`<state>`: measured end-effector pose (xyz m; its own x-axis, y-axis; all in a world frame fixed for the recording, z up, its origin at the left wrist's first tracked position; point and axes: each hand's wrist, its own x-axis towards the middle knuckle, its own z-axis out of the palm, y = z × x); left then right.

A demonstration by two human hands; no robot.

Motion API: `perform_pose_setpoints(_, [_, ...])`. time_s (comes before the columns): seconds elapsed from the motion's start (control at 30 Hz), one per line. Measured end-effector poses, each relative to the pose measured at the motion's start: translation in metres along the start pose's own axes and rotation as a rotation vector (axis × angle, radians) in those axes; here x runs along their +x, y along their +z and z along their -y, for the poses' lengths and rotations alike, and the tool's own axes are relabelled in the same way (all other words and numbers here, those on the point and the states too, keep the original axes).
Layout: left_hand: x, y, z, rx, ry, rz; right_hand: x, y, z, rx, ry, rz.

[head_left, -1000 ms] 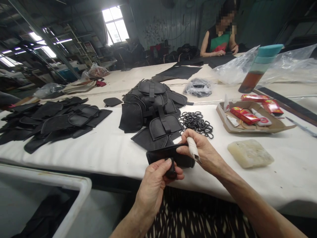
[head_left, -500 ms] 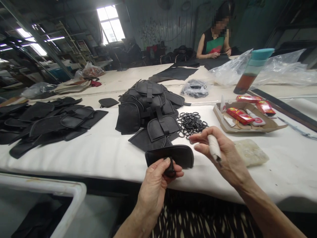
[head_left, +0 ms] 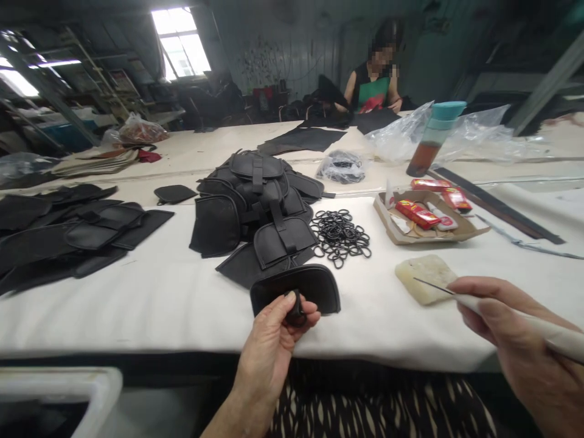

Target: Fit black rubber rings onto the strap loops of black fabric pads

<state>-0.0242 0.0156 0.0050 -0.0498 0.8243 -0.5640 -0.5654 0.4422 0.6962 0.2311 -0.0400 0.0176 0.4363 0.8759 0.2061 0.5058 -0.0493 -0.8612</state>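
- Table (head_left: 182,316), pale cover, runs across the view; person (head_left: 374,91) sits at far side.
- Pouch heap (head_left: 269,188), black, just beyond the held piece; second pile (head_left: 100,225) off to the left.
- Carton (head_left: 410,238) with red packets, right of center; bottle (head_left: 431,143) with teal lid leans behind it.
- Black flap (head_left: 314,286) is at near edge of table, raised on its side, just beyond the fingers of left hand (head_left: 271,337). Thumb and fingers pinch strap bit (head_left: 295,310), small and dark, in front of flap's face. Can't tell how the two join.
- Left grip same as half a second ago; right hand (head_left: 515,340) has moved from beside the rings over to the block, tool's thin tip now showing.
- Flap looks smooth, slightly shiny, top corners rounded, raised piping along edge; lower part hidden by left hand.
- Block (head_left: 422,292), yellowish, waxy, right of flap, well apart from it.
- Tool (head_left: 524,322), pale handle, gripped in right hand's closed fingers; dark tip points left over block, contact unclear.
- Rings (head_left: 342,237), black, loose heap between pouches and carton.
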Motion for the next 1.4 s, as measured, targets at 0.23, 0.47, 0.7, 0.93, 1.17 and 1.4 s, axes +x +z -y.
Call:
perform_pose_setpoints(0.23, [0.012,0.009,0.002,0.056,0.022,-0.106,0.009,-0.001,0.015,0.018,0.049,-0.08])
perform_pose_setpoints(0.47, [0.013,0.019,0.001,0.016,-0.017,-0.174,0.016,0.003,0.004,-0.031,0.045,-0.109])
perform_pose_setpoints(0.7, [0.014,0.019,-0.002,0.038,0.024,-0.176,0.023,0.004,0.001,-0.132,0.029,-0.101])
perform_pose_setpoints(0.93, [0.01,0.018,-0.002,0.103,0.026,-0.145,0.026,0.006,0.002,-0.172,0.036,-0.075])
perform_pose_setpoints(1.17, [0.012,0.014,-0.003,0.08,-0.001,-0.098,0.031,0.01,-0.004,-0.172,0.029,-0.07])
perform_pose_setpoints(1.4, [0.009,0.005,-0.005,-0.02,-0.063,-0.014,0.016,0.0,0.001,-0.162,0.049,-0.177])
